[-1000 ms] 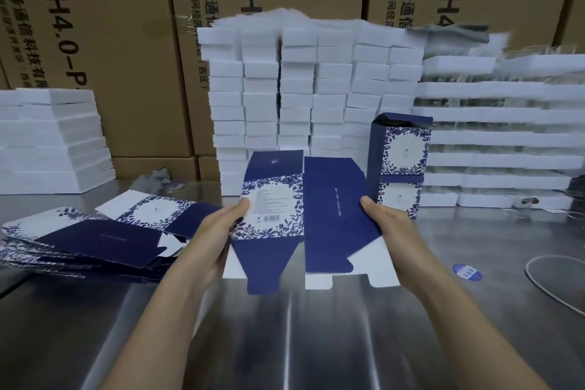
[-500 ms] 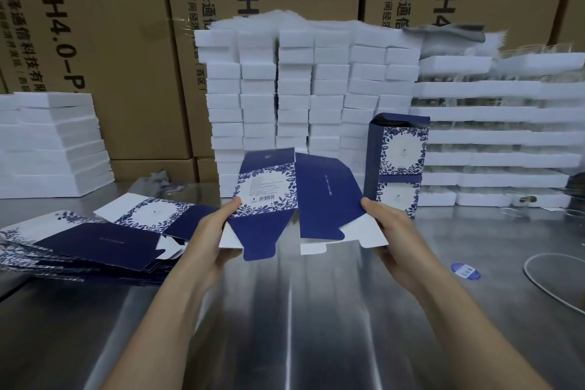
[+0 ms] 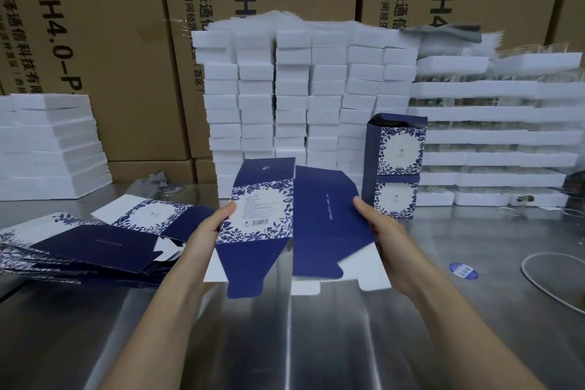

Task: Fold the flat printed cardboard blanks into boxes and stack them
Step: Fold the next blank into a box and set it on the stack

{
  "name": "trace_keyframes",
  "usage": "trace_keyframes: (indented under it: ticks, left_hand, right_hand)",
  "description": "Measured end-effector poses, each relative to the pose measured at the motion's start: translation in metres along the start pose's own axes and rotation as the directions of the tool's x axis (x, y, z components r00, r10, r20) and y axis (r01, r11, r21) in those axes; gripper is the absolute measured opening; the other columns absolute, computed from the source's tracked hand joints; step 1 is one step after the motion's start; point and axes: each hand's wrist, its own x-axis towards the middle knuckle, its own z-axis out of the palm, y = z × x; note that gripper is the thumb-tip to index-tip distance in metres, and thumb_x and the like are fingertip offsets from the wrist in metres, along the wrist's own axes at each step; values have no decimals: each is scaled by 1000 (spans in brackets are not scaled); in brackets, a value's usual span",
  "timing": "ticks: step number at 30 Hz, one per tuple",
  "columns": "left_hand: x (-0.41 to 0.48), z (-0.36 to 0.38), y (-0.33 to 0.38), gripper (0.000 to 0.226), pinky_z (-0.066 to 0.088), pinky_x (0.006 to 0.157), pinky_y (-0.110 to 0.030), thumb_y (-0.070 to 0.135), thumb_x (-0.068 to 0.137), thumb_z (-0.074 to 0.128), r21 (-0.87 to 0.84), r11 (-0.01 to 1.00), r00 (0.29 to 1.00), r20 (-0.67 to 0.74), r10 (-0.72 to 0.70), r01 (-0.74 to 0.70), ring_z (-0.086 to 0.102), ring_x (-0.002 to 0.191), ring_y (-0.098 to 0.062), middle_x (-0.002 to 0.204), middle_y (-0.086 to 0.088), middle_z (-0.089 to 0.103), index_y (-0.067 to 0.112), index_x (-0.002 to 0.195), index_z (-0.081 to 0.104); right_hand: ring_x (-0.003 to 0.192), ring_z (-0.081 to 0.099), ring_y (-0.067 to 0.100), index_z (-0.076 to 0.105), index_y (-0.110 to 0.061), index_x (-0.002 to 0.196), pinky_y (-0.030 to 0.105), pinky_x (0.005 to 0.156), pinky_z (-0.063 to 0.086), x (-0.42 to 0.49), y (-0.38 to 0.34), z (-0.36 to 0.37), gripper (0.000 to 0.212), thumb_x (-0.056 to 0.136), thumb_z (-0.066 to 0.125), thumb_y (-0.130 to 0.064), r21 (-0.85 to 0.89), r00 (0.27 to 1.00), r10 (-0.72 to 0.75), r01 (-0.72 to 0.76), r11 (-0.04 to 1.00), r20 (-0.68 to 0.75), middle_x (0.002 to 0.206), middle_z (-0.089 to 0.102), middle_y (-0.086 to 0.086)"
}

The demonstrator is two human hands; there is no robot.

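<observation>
I hold one blue-and-white printed cardboard blank (image 3: 319, 225) above the steel table, bent along its middle crease so its two panels angle apart. My left hand (image 3: 205, 231) pinches its left edge by the floral panel with the barcode. My right hand (image 3: 380, 228) grips the right edge of the plain navy panel. Its bottom flaps hang down loose. A fanned pile of flat blanks (image 3: 95, 241) lies on the table to the left. Two folded boxes (image 3: 395, 165) stand stacked one on the other at the back right.
White foam blocks (image 3: 300, 98) are stacked in columns behind the blank, with more foam (image 3: 47, 146) at the left and foam trays (image 3: 493, 142) at the right. Brown cartons (image 3: 104, 41) form the back wall. A round blue sticker (image 3: 463, 270) and a white cable (image 3: 544, 282) lie on the table at the right.
The blank went from flat and facing me to bent at its middle crease. Both hands kept their grip on its edges and tilted the panels.
</observation>
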Motion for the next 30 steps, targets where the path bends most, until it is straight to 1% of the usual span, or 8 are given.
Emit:
trace_keyframes:
  ticks: [1, 4, 8, 12, 19, 23, 26, 30]
  left_hand:
    - [1, 1, 0, 27, 54, 44, -20, 30, 104, 61, 14, 1000, 1000, 7, 4, -4, 78, 65, -12, 83, 1, 82, 20, 91, 82]
    - [8, 1, -4, 38, 58, 50, -25, 25, 103, 61, 51, 999, 1000, -3, 18, -18, 80, 73, -22, 93, -10, 82, 15, 78, 87]
    - [14, -2, 0, 31, 63, 65, -31, 26, 105, 59, 14, 1000, 1000, -25, 4, -4, 80, 84, -26, 98, -10, 82, 14, 94, 86]
    - [17, -13, -2, 33, 62, 64, -25, 21, 103, 59, 35, 999, 1000, -8, 2, -2, 81, 82, -19, 93, -4, 83, 20, 86, 88]
    - [17, 0, -2, 24, 63, 62, -29, 25, 81, 69, 34, 997, 997, 34, -63, 62, 81, 86, -28, 96, -12, 82, 10, 84, 87]
    - [16, -3, -6, 25, 54, 57, -17, 27, 99, 64, 107, 991, 996, 21, -85, 82, 72, 113, -36, 68, 0, 78, 12, 86, 80]
    - [16, -2, -10, 32, 63, 62, -31, 40, 81, 75, 63, 991, 993, 0, -115, 115, 80, 94, -31, 101, -13, 82, 13, 93, 87]
    - [14, -4, -14, 27, 62, 55, -32, 35, 83, 70, 3, 997, 995, 66, -81, 81, 81, 79, -28, 92, -13, 82, 15, 78, 87]
  right_hand:
    - [126, 64, 45, 73, -2, 123, 43, 87, 52, 0, 1, -1, 61, 86, 80, -51, 13, 1000, -10, 10, 1000, 11, 113, 69, 26]
    - [105, 76, 36, 82, -15, 113, 44, 91, 57, -2, -1, -1, 33, 95, 72, -41, 42, 999, -20, 18, 999, 44, 123, 77, 15]
    - [66, 25, 17, 82, -20, 89, 31, 56, 17, -3, -3, 2, 25, 88, 78, -44, -19, 999, -18, 18, 1000, 27, 77, 53, -2]
    - [43, 17, 8, 46, -26, 49, 20, 40, 18, -3, -3, -1, 47, 77, 81, -38, -1, 1000, 18, -18, 1000, -8, 52, 25, -11]
    - [57, 42, 13, 78, -9, 117, 29, 49, 17, -1, -1, -2, 38, 104, 62, -41, -45, 994, -33, 28, 999, -101, 76, 62, 0]
    - [68, 46, 24, 80, -11, 112, 33, 57, 19, -3, -3, -2, 35, 99, 67, -40, -55, 998, -8, 4, 998, -67, 86, 63, 10]
    - [99, 58, 36, 80, -6, 114, 42, 80, 37, -4, -2, -1, 38, 96, 72, -38, -26, 997, 21, -22, 999, -71, 121, 72, 29]
    - [104, 68, 35, 83, -13, 110, 47, 96, 44, -4, -1, 1, 44, 93, 72, -52, -23, 996, 42, -44, 999, -81, 119, 75, 18]
